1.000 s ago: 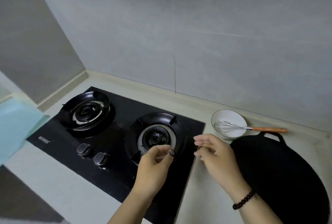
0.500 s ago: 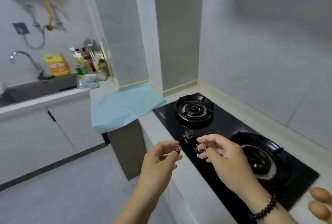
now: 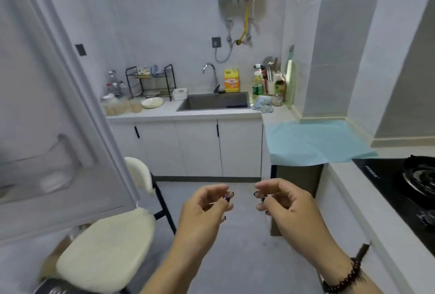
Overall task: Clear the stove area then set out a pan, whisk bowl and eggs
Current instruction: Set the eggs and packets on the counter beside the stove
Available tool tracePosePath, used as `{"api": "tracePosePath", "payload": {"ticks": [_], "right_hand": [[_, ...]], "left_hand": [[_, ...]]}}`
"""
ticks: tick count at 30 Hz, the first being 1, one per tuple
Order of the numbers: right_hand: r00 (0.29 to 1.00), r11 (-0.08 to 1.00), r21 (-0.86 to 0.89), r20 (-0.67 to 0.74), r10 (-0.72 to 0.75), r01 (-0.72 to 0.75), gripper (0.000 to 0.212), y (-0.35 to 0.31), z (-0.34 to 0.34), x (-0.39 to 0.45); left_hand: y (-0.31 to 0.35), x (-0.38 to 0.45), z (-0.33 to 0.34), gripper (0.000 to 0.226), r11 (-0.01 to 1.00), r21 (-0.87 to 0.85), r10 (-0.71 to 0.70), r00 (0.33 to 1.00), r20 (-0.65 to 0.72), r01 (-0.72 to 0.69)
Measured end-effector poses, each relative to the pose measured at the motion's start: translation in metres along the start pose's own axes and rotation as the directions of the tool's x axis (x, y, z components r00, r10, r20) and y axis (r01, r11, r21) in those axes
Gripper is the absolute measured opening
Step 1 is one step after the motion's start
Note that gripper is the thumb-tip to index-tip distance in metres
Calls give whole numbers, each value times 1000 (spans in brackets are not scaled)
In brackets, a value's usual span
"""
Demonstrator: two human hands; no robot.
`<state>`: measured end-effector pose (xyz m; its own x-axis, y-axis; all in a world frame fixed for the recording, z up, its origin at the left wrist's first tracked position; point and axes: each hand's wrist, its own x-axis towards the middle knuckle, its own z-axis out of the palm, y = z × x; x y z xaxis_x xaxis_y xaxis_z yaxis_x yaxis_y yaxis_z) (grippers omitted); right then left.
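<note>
My left hand point(image 3: 204, 209) and my right hand point(image 3: 284, 204) hover side by side over the floor in the middle of the view, fingers loosely curled, holding nothing. The black stove point(image 3: 400, 185) shows only at the right edge, with one burner point(image 3: 421, 176) in sight. The pan, the whisk bowl and the eggs are out of view.
An open white fridge door point(image 3: 54, 114) fills the left. A cream-cushioned chair point(image 3: 106, 244) stands below it. Ahead are the sink point(image 3: 214, 101), a dish rack point(image 3: 150, 81), bottles and white cabinets point(image 3: 200, 150). A light blue cloth point(image 3: 313, 143) covers the counter next to the stove.
The view has swung left from the stove to the sink wall and fridge door. Pan, bowl, whisk and eggs have dropped out of sight. Both hands stay held up, empty.
</note>
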<state>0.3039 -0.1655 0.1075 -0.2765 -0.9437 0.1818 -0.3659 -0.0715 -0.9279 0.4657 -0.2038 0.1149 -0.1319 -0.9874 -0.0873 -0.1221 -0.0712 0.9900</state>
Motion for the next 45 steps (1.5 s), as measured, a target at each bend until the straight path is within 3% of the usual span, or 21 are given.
{"api": "tracePosePath", "payload": {"ticks": [11,18,25,27,29,32,35,39,45], "right_hand": [[912,971,120,336,-234,205,31,-88,163,39],[794,906,304,450,-409,294,30,-144,225,79],[668,805,441,464,-582,396,23,-208,263,120],[636,797,415,482,-602,439,23,-222,271,126],[586,798,356,544,-600,486,17,-235,279,131],[540,804,170,660,-522,570,16,-251,297,138],[517,787,-43,775,-363,616,20,-263,321,138],[500,701,-303,862,-88,646,35,-271,348,135],[532,357,-615,788,310,703,54,-266,383,133]], "left_hand": [[-7,-8,-179,22,994,-101,-1,929,-371,-39],[30,-13,-264,23,980,-52,119,783,-611,-190],[72,-6,-354,25,944,173,314,606,-730,-281],[83,0,-377,28,932,256,362,624,-692,-257],[96,12,-392,26,913,364,377,726,-576,-185],[115,37,-410,25,830,536,351,890,-290,-153],[130,63,-427,31,689,707,202,979,22,-158],[135,91,-440,48,449,885,-38,987,157,-123],[131,113,-424,64,29,965,-284,923,259,-262]]}}
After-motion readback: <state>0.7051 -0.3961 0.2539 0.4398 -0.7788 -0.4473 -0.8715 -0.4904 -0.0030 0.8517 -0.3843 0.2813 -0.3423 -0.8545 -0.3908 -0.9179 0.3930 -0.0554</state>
